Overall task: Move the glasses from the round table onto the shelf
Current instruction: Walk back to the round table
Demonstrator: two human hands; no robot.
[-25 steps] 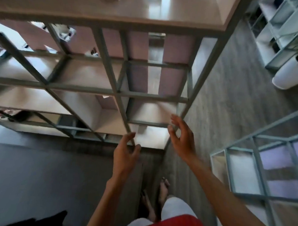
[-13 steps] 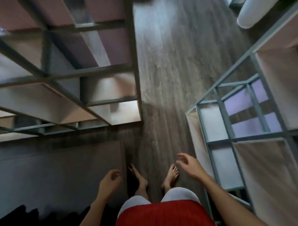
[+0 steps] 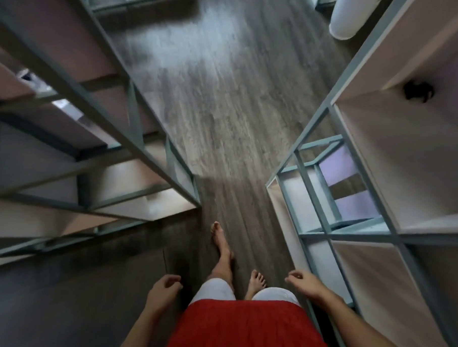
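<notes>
No glasses and no round table are in view. My left hand [image 3: 163, 291] hangs low beside my hip with fingers loosely curled and holds nothing. My right hand [image 3: 304, 282] hangs at the other side, also loosely curled and empty, close to the corner of the right shelf unit [image 3: 304, 185]. A second grey-framed shelf unit [image 3: 142, 153] with wooden boards stands on my left. I look straight down between the two at my bare feet [image 3: 221, 241] on the floor.
A strip of grey wood-look floor [image 3: 226, 94] runs ahead between the shelf units. A white rounded pot [image 3: 347, 23] stands at the far right. A small dark object [image 3: 417, 91] lies on a board of the right shelf. A dark surface [image 3: 46, 296] fills the lower left.
Both hands dropped from the left shelf frame down to my sides. The view swung right and down, away from the left shelf toward the aisle. One foot has stepped forward.
</notes>
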